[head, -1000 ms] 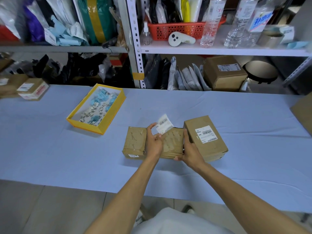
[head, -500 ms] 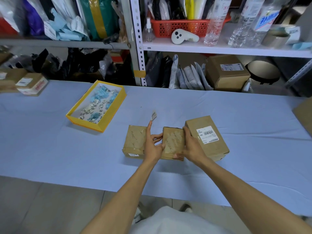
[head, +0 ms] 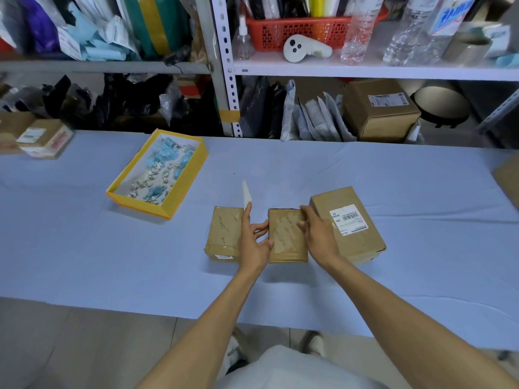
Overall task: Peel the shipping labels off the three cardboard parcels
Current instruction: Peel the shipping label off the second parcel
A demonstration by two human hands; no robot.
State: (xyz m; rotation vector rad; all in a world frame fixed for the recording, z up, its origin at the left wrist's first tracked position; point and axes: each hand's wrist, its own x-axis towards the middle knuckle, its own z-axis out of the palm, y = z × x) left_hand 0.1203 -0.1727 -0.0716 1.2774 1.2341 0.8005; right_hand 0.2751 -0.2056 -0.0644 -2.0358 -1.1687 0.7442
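Three brown cardboard parcels lie side by side on the blue table. The left parcel [head: 223, 234] has a bare top. The middle parcel [head: 286, 240] shows torn label residue. The right parcel [head: 362, 245] carries a white shipping label [head: 348, 220]. My left hand [head: 254, 242] lies between the left and middle parcels with its fingers extended. A peeled white label [head: 246, 193] stands edge-on at the tip of its index finger. My right hand [head: 318, 237] grips the middle parcel's right edge, fingers curled over the far corner.
A yellow tray [head: 168, 209] with several crumpled label scraps sits to the left of the parcels. A small taped box [head: 45, 138] lies at the far left, a cardboard edge [head: 509, 181] at the far right. Packed shelves [head: 309, 70] stand behind the table.
The peeled label has turned from face-on to edge-on, and my left hand's fingers have straightened from pinching it. My right hand has slid up the middle parcel's right edge.
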